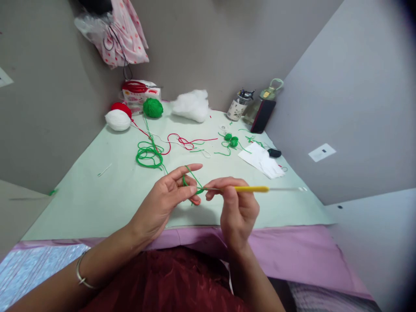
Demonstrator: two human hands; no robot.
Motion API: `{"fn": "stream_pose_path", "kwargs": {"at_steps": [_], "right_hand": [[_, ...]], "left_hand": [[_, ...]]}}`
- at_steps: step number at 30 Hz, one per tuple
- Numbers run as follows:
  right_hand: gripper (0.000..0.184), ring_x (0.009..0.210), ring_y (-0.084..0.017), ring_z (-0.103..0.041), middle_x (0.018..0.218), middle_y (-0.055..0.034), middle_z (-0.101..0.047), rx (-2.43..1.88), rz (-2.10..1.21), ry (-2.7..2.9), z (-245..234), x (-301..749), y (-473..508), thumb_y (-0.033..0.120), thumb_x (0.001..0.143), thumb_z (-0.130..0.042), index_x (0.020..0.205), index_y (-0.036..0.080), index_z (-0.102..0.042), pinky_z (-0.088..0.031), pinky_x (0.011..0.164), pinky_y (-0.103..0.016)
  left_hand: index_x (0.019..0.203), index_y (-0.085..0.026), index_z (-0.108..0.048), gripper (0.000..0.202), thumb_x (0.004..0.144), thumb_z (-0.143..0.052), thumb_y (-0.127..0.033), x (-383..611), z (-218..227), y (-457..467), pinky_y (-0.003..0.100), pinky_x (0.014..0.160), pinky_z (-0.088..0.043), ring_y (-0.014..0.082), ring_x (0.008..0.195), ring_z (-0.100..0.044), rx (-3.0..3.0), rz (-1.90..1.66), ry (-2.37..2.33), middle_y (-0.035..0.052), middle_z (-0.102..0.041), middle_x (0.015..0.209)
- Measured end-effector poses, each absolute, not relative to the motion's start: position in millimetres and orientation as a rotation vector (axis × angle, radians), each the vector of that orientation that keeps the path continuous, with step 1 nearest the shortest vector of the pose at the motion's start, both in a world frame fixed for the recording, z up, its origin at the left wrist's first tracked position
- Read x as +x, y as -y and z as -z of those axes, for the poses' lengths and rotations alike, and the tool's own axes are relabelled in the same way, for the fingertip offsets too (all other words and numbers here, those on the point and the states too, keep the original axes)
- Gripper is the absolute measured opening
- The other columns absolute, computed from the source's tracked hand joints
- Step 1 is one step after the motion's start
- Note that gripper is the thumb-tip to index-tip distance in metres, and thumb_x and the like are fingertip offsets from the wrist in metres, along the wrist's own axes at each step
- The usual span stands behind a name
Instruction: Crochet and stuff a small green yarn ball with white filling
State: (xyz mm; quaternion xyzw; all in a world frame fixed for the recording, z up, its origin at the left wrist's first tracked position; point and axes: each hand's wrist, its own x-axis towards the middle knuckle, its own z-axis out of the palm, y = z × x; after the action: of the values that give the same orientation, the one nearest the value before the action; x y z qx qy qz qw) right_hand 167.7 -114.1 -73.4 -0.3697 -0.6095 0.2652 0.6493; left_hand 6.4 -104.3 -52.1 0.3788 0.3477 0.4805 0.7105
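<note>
My left hand [172, 190] pinches a small piece of green crochet [199, 191] between thumb and fingers, its index finger stretched out with green yarn [194, 174] running over it. Closed around the yellow handle of a crochet hook [251, 189] is my right hand [238, 208]. The hook's thin metal shaft reaches left to the green piece; its other metal end points right. Fingers partly hide the crochet piece. A loose coil of green yarn [149, 155] lies beyond my left hand, with a strand leading toward it.
At the back stand a green yarn ball [153, 108], white yarn ball [118, 120], red scissors [134, 87], white stuffing [191, 106], a pen cup [237, 107] and a phone [263, 116]. Small green balls [233, 141] and white paper [261, 160] lie right. Walls border both table sides.
</note>
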Motion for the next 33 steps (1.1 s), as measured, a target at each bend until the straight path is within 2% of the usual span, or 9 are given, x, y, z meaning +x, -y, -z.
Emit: {"fn": "stream_pose_path", "kwargs": {"at_steps": [5, 7, 11, 14, 17, 21, 25, 30, 33], "right_hand": [[0.038, 0.098, -0.022, -0.073, 0.111, -0.0068, -0.074, -0.851, 0.029, 1.750, 87, 168, 121, 0.009, 0.092, -0.068, 0.121, 0.032, -0.074, -0.062, 0.079, -0.035], [0.035, 0.098, -0.022, -0.072, 0.110, -0.0063, -0.074, -0.864, -0.034, 1.665, 87, 166, 121, 0.011, 0.094, -0.066, 0.120, 0.033, -0.075, -0.062, 0.079, -0.036], [0.024, 0.071, -0.016, -0.067, 0.089, -0.0034, -0.071, -0.802, -0.504, 1.328, 78, 164, 117, 0.017, 0.102, -0.053, 0.103, 0.026, -0.076, -0.059, 0.065, -0.034], [0.020, 0.069, -0.014, -0.066, 0.092, -0.0033, -0.072, -0.745, -0.696, 1.276, 72, 163, 112, 0.020, 0.102, -0.057, 0.099, 0.025, -0.076, -0.057, 0.062, -0.031], [0.019, 0.083, -0.018, -0.070, 0.095, -0.0044, -0.075, -0.787, -0.594, 1.362, 72, 161, 112, 0.018, 0.100, -0.060, 0.101, 0.025, -0.077, -0.059, 0.068, -0.032], [0.027, 0.089, -0.018, -0.071, 0.098, -0.0043, -0.074, -0.859, -0.289, 1.524, 79, 159, 115, 0.010, 0.098, -0.061, 0.112, 0.027, -0.076, -0.060, 0.070, -0.031], [0.033, 0.095, -0.019, -0.071, 0.110, -0.0063, -0.073, -0.857, -0.037, 1.626, 83, 161, 115, 0.009, 0.095, -0.066, 0.118, 0.030, -0.076, -0.061, 0.077, -0.033], [0.021, 0.068, -0.013, -0.065, 0.088, -0.0022, -0.071, -0.815, -0.589, 1.269, 75, 165, 109, 0.019, 0.102, -0.057, 0.100, 0.025, -0.077, -0.055, 0.064, -0.031], [0.018, 0.069, -0.014, -0.065, 0.090, -0.0028, -0.073, -0.773, -0.754, 1.237, 72, 164, 107, 0.023, 0.101, -0.061, 0.097, 0.025, -0.078, -0.055, 0.064, -0.031]], "left_hand": [[0.127, -0.025, -0.070, 0.047, 0.082, -0.085, -0.025, 10, 53, 106, 0.022, 0.076, -0.050, 0.0093, 0.074, -0.063, 0.765, -1.105, -0.721, -0.0033, -0.066, 0.084], [0.125, -0.022, -0.072, 0.045, 0.082, -0.085, -0.025, 10, 53, 105, 0.021, 0.076, -0.050, 0.0088, 0.074, -0.063, 0.675, -1.039, -0.679, -0.0015, -0.068, 0.085], [0.121, -0.020, -0.074, 0.037, 0.085, -0.081, -0.024, 9, 53, 102, 0.022, 0.077, -0.051, 0.0089, 0.072, -0.063, 0.619, -0.987, -0.679, -0.0010, -0.066, 0.082], [0.119, -0.023, -0.076, 0.034, 0.085, -0.081, -0.024, 11, 54, 103, 0.024, 0.080, -0.050, 0.0102, 0.076, -0.064, 0.699, -1.023, -0.704, -0.0005, -0.068, 0.088], [0.115, -0.024, -0.078, 0.031, 0.084, -0.081, -0.025, 15, 55, 105, 0.024, 0.080, -0.049, 0.0122, 0.084, -0.064, 0.814, -1.052, -0.728, 0.0000, -0.069, 0.092], [0.116, -0.027, -0.079, 0.033, 0.083, -0.084, -0.027, 17, 56, 105, 0.021, 0.076, -0.048, 0.0095, 0.078, -0.061, 0.806, -1.095, -0.761, -0.0022, -0.067, 0.086], [0.116, -0.021, -0.079, 0.033, 0.083, -0.084, -0.027, 15, 58, 101, 0.021, 0.078, -0.051, 0.0095, 0.079, -0.061, 0.642, -1.026, -0.684, 0.0012, -0.069, 0.090], [0.114, -0.018, -0.079, 0.030, 0.084, -0.080, -0.023, 11, 59, 96, 0.027, 0.078, -0.055, 0.0130, 0.079, -0.065, 0.626, -1.037, -0.685, 0.0024, -0.069, 0.091], [0.118, -0.022, -0.077, 0.033, 0.085, -0.079, -0.025, 11, 57, 98, 0.028, 0.076, -0.054, 0.0143, 0.078, -0.066, 0.764, -1.068, -0.727, 0.0016, -0.071, 0.088]]}}
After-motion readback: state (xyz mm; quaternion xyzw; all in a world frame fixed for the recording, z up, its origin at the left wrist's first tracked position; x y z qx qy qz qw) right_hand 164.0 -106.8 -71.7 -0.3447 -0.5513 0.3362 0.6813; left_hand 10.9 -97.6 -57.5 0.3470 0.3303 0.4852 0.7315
